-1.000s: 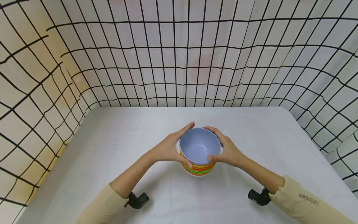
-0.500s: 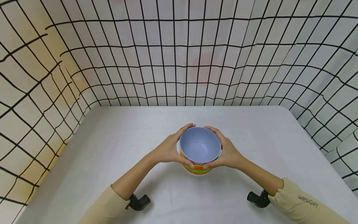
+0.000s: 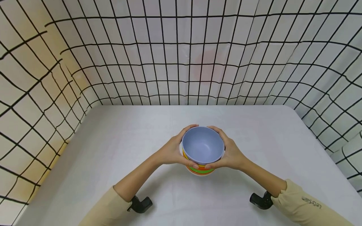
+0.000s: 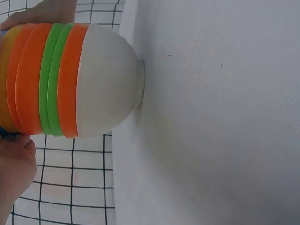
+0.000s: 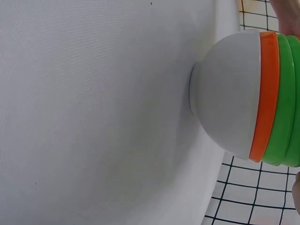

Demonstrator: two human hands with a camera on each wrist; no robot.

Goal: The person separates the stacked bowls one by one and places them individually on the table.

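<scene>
A stack of nested bowls stands upright at the middle of the table. Its top bowl is blue-lavender and empty inside. Below it, yellow, orange and green rims show, above a white bottom bowl whose foot is right at the tabletop. My left hand grips the stack's left side just under the blue rim, thumb in front and fingers behind. On the opposite side my right hand holds it the same way, its thumb near the left one. The fingers behind the bowls are partly hidden.
A white wall with black grid mesh encloses the table at the back and both sides. Black wrist cameras sit under both forearms. Beige sleeves cover the arms.
My right thumb has slid from the blue bowl's inner rim down to its outer front, beside the left thumb. The stack stays in place; the head view has tilted slightly.
</scene>
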